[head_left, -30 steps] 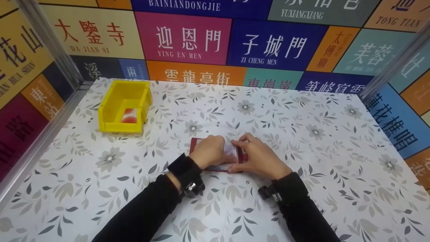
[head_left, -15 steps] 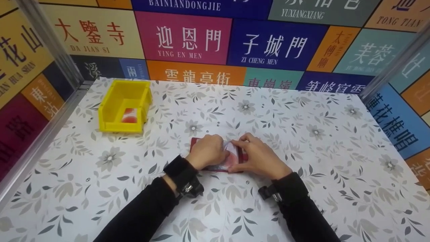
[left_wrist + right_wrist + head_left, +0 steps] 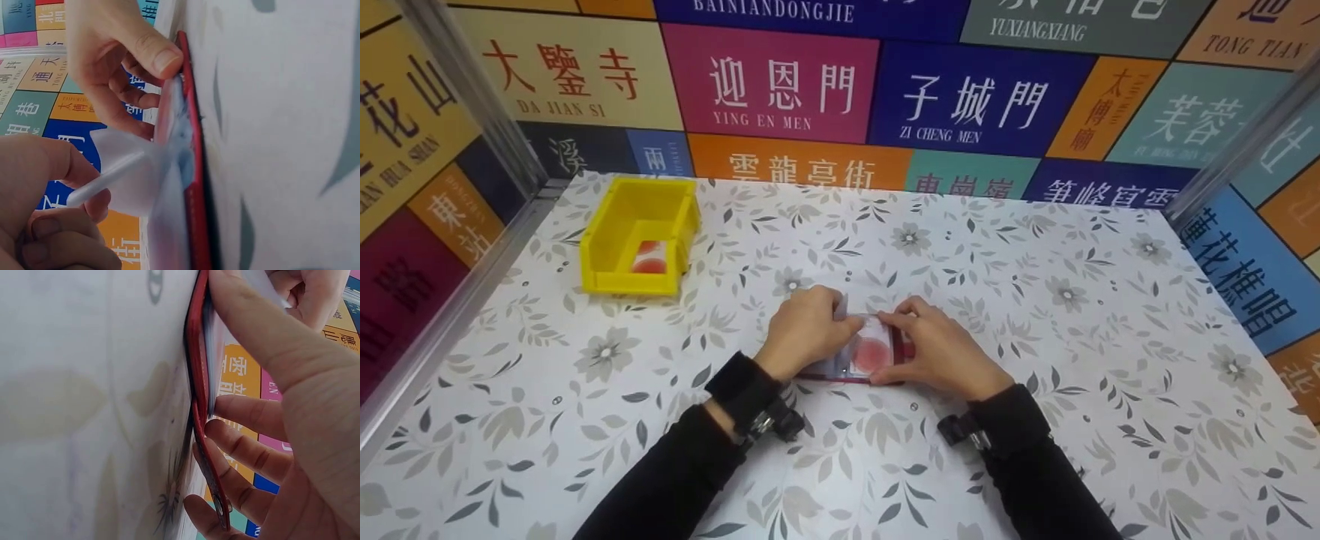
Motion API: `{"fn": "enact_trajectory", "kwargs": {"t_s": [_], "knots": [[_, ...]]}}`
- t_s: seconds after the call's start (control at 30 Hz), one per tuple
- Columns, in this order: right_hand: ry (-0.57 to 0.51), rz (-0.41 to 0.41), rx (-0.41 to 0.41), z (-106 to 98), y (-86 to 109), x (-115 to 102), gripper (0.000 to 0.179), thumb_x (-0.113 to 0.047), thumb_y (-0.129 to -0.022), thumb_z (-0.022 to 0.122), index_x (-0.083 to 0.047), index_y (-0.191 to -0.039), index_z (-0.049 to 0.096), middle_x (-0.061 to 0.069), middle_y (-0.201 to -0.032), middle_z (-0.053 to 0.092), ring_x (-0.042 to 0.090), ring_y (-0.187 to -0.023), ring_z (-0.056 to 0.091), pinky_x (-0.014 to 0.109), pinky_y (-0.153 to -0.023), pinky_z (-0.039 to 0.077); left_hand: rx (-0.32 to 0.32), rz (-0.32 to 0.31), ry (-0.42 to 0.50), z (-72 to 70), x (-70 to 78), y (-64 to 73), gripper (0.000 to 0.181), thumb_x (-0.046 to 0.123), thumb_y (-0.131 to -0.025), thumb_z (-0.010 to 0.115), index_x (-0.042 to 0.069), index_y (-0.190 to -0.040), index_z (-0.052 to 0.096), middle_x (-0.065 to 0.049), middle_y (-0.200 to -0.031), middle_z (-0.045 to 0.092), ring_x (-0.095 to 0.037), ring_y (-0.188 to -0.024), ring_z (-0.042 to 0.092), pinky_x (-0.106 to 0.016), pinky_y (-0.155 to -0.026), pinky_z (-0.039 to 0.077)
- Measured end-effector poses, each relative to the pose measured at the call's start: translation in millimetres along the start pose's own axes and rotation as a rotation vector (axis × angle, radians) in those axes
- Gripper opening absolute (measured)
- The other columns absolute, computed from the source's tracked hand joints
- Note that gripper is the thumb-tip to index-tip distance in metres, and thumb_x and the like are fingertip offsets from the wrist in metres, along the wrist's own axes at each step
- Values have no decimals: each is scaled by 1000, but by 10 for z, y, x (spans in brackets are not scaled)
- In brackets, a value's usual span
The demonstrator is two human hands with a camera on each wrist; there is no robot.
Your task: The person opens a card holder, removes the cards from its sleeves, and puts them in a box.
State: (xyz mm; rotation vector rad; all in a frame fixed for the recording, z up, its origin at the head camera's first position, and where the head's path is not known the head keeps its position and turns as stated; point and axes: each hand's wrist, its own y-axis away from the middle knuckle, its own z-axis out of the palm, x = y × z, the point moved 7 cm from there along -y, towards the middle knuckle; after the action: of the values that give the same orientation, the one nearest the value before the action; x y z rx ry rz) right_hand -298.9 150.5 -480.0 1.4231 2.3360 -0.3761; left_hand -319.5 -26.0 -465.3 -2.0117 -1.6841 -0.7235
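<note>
A red card holder [image 3: 198,208] with clear plastic sleeves lies opened on the table, between both hands. My left hand [image 3: 802,330] pinches a translucent sleeve [image 3: 126,174] and lifts it from the holder, as the left wrist view shows. On the holder's right side, my right hand [image 3: 945,349] grips the edges with thumb and fingers. A white card with a red circle [image 3: 871,354] shows under clear plastic beside the left thumb. In the right wrist view, a red strap with a metal snap [image 3: 216,484] sticks out along the right fingers. The left hand hides the holder's left part.
A yellow bin [image 3: 630,283] stands at the back left of the table, with a red-and-white card [image 3: 650,259] inside. The table [image 3: 1035,465] has a leaf-and-flower cover. Panels with printed characters [image 3: 780,90] wall the back and sides.
My left hand has moved leftward and slightly away, drawing the sleeve over. The card with the red circle has come into plain view. My right hand keeps its hold.
</note>
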Motion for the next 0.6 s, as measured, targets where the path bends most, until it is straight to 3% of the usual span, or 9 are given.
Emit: {"fn": "enact_trajectory", "kwargs": {"t_s": [0.1, 0.2, 0.43, 0.6], "knots": [[-1, 7, -3, -3, -2, -1, 95, -54, -71, 97, -9, -149, 64, 5, -120, 57, 17, -92, 51, 33, -81, 44, 3, -18, 29, -53, -29, -7, 48, 37, -91, 80, 18, -59, 48, 8, -54, 41, -13, -51, 46, -29, -47, 32], [-4, 10, -4, 1, -2, -2, 95, -54, -72, 97, -9, -148, 64, 5, -119, 57, 17, -91, 51, 32, -80, 44, -22, -68, 66, -80, -84, -10, 48, 37, -89, 82, 20, -58, 50, 9, -53, 44, -12, -49, 45, -28, -46, 32], [-6, 17, -4, 6, -2, 6, 94, -53, -72, 98, -11, -149, 64, 4, -119, 57, 16, -91, 51, 33, -80, 45, -17, -68, 116, -144, -177, -24, 40, 28, -88, 78, 19, -57, 56, 8, -55, 45, -13, -53, 47, -28, -48, 33], [1, 20, -5, 1, -1, -1, 94, -52, -72, 98, -11, -149, 63, 5, -123, 58, 19, -95, 52, 35, -84, 46, -22, -106, 119, -171, -245, -17, 42, 32, -88, 80, 19, -58, 53, 8, -56, 47, -13, -54, 48, -28, -49, 35]]}}
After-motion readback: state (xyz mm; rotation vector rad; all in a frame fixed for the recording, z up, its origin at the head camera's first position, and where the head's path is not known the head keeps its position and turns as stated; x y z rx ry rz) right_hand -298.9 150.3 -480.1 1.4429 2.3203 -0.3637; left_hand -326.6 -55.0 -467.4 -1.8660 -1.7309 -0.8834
